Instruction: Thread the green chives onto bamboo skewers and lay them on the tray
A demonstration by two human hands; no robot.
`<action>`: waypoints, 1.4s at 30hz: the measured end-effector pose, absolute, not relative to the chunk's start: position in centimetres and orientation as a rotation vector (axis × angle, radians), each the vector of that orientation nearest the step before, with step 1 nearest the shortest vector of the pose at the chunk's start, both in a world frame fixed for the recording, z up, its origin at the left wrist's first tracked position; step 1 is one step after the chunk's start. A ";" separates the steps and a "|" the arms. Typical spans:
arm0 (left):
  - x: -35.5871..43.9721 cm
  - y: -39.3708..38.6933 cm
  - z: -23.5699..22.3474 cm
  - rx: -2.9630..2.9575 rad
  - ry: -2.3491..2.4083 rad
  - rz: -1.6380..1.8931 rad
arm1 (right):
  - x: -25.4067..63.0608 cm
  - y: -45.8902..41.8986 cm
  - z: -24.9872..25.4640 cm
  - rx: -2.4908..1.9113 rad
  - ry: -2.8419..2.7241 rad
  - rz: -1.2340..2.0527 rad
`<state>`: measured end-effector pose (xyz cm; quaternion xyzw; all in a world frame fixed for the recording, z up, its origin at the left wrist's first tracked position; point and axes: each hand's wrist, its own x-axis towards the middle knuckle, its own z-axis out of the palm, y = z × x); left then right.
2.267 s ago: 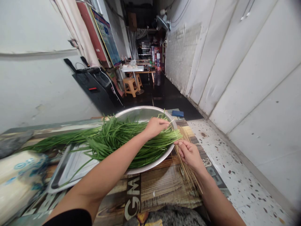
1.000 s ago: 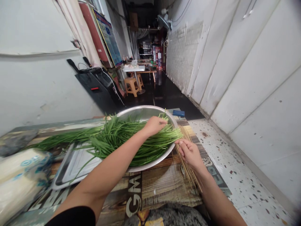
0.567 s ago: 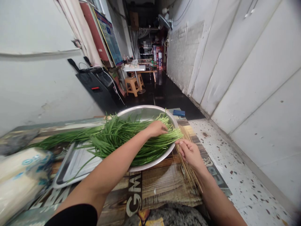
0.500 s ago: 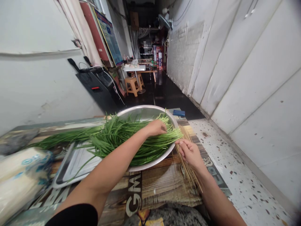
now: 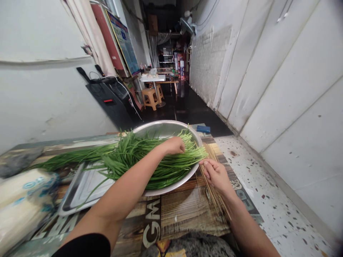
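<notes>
Long green garlic chives [image 5: 128,150] fill a steel basin [image 5: 166,125], their pale stem ends pointing right over the rim. My left hand [image 5: 174,145] is closed down among the stems, fingertips partly hidden by the chives. By the basin's right rim, my right hand [image 5: 215,175] is closed in a pinch, with the index finger near the stem ends. What it pinches, if anything, I cannot make out. Thin bamboo skewers [image 5: 214,200] lie on the table under and beside that hand.
A metal tray [image 5: 88,185] sits left of the basin, with more chives [image 5: 72,157] behind it. A plastic-wrapped pale bundle [image 5: 24,203] lies at the near left. A blue box [image 5: 203,129] rests at the wood-patterned table's [image 5: 184,210] far right corner.
My left hand has moved down from above the stem ends and then slightly left along the chives, its fingers curling in. My right hand stays where it was, still pinched.
</notes>
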<state>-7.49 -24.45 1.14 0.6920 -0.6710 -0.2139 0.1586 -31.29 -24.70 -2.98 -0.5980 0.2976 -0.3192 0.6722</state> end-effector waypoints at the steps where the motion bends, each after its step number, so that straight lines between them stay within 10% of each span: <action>1: -7.5 -24.4 1.3 1.991 -1.928 -0.591 | -31.3 -24.7 -3.0 -1.346 0.670 -0.719; 18: -10.4 -24.1 1.8 1.780 -1.754 -0.243 | -31.3 -24.7 -2.7 -1.356 0.657 -0.704; 42: -9.2 -24.5 0.0 1.777 -1.310 -0.619 | -31.4 -24.9 -2.9 -1.343 0.663 -0.695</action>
